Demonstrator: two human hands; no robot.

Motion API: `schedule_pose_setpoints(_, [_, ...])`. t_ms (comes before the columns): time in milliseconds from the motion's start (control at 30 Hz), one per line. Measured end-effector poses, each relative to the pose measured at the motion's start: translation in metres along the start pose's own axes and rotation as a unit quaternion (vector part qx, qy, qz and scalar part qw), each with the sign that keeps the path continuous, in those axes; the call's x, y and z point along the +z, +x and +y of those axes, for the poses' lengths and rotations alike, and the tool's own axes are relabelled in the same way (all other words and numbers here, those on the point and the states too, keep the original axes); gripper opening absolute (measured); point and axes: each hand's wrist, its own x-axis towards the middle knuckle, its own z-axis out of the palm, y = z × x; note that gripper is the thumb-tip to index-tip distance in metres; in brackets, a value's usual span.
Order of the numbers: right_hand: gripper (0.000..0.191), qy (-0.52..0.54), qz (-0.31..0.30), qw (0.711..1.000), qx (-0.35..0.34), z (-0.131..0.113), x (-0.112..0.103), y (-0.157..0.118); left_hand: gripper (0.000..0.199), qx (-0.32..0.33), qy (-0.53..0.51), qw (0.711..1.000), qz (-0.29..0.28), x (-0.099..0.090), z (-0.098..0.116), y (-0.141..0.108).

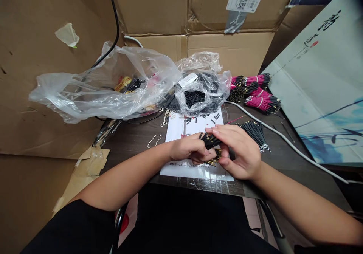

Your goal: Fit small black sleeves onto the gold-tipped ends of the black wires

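Our left hand (pixel 188 148) and right hand (pixel 239 152) together grip a bundle of black wires (pixel 210 140) above the white paper sheet (pixel 193 123), with gold pins (pixel 213 161) showing beneath it. Just right of the paper, a bunch of black wires (pixel 254 135) lies on the tabletop (pixel 133 144). Beyond the paper are pink wire bundles (pixel 262 101) and a clear plastic bag (pixel 201 95) holding black wires. A rubber band (pixel 154 141) lies just left of the paper.
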Motion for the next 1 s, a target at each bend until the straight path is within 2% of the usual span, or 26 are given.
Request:
schedule_pose_setpoints(167, [0.055, -0.002, 0.000, 1.000, 0.002, 0.000, 0.000, -0.002, 0.032, 0.003, 0.025, 1.000, -0.007, -0.001, 0.000, -0.001])
schedule_pose_setpoints(367, [0.055, -0.016, 0.006, 1.000, 0.002, 0.000, 0.000, 0.000, 0.030, -0.008, 0.019, 1.000, -0.009, -0.002, 0.001, -0.002])
schedule_pose_setpoints(567, [0.055, -0.069, 0.027, 0.997, 0.001, -0.005, -0.001, 0.001, 0.024, -0.012, -0.044, 0.999, -0.029, -0.004, -0.005, 0.002])
schedule_pose_setpoints(733, [0.055, -0.129, 0.019, 0.991, -0.001, -0.007, 0.001, 0.002, 0.021, -0.036, -0.106, 0.993, 0.020, -0.006, -0.013, 0.006])
schedule_pose_setpoints(1000, [0.047, -0.191, 0.029, 0.981, -0.009, -0.005, 0.000, 0.003, 0.016, -0.044, -0.129, 0.990, 0.042, -0.007, -0.011, 0.007])
